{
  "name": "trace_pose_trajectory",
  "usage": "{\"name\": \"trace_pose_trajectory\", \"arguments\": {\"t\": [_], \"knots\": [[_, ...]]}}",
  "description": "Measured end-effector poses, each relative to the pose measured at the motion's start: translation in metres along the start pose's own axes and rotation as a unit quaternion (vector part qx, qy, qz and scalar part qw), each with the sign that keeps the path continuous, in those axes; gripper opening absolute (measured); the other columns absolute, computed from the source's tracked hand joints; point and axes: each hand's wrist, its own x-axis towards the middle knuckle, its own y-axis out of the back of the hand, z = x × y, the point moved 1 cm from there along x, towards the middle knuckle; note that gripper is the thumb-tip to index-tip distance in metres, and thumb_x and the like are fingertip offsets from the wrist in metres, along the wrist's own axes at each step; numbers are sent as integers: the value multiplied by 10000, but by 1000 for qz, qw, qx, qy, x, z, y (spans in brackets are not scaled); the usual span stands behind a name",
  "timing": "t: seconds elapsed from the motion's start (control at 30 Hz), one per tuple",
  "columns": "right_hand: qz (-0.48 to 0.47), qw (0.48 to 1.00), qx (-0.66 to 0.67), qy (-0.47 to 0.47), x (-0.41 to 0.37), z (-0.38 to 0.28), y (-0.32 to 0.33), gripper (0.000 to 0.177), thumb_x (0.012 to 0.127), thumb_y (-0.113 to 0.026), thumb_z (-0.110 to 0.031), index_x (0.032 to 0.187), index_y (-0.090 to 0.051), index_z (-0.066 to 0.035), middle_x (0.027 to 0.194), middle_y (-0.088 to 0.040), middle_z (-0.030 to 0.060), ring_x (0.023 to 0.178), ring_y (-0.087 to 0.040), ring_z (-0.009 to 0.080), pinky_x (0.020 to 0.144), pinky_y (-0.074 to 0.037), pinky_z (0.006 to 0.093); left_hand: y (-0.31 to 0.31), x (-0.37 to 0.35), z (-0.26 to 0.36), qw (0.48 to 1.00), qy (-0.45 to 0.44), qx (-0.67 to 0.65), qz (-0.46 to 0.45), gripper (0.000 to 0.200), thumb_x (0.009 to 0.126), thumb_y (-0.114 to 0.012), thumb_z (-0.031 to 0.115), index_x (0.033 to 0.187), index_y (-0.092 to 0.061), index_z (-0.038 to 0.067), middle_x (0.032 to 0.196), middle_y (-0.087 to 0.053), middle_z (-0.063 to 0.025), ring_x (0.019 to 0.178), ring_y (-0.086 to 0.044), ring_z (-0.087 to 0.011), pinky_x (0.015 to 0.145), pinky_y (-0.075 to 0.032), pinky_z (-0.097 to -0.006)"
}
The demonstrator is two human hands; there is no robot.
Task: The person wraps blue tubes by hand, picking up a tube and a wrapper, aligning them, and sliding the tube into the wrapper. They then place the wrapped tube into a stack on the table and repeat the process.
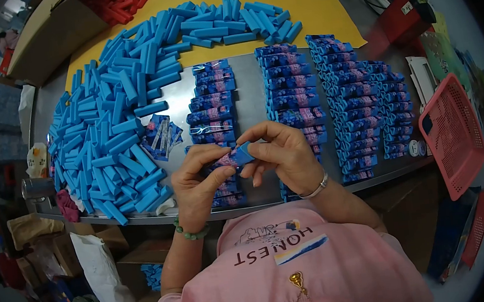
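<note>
Near the table's front edge, my left hand (198, 171) pinches one end of a blue stick in a printed blue-and-pink wrapper (234, 157). My right hand (283, 153) grips its other end between thumb and fingers, where plain blue shows. Just beyond the hands runs a column of similar wrapped sticks (210, 101), partly hidden by my left hand. Loose printed wrappers (161, 137) lie in a small stack to the left. Beside them spreads a large heap of bare blue sticks (127, 86).
More columns of wrapped sticks (289, 80) line the right side of the metal table (245, 70). A yellow sheet (322, 13) covers the back. At the back left, a cardboard box (53, 35) stands by red sticks (126, 0). A pink basket (453, 133) is at the right edge.
</note>
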Motion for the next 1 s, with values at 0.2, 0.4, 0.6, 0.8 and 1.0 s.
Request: {"name": "trace_pose_trajectory", "arguments": {"t": [0.2,0.4,0.6,0.8,1.0], "knots": [[-2,1000,31,-6,0,2,1,210,863,-556,-59,1047,-546,42,862,-614,132,666,-668,196,489,-550,246,-3,2,2,1000,-1,-7,-6,260,710,-695,-22,965,-652,-12,962,-576,-73,900,-533,-151,777,-426,-241],[42,997,-46,35,0,0,3,218,876,-539,-74,1069,-547,27,892,-614,121,679,-658,167,500,-533,224,12,16,-7,1000,17,0,26,215,761,-667,16,976,-652,14,933,-586,-44,844,-546,-112,739,-443,-223],[29,983,-171,65,-3,4,3,183,868,-561,-99,1024,-583,-6,898,-614,83,696,-637,121,505,-491,185,45,101,-26,991,-7,107,80,172,791,-667,64,950,-655,1,857,-650,-56,765,-605,-111,674,-480,-222],[23,974,-213,72,-2,4,-1,133,839,-594,-101,936,-612,-11,880,-594,62,692,-630,113,506,-472,184,32,181,-64,947,-79,306,-52,167,734,-701,95,879,-681,15,853,-646,-83,747,-627,-190,674,-489,-276],[26,973,-223,58,2,0,0,116,837,-593,-79,924,-610,-5,872,-581,55,678,-616,98,514,-463,177,18,216,-96,872,-72,476,-84,172,676,-739,171,831,-717,101,888,-600,-84,871,-558,-262,787,-434,-369]]}}
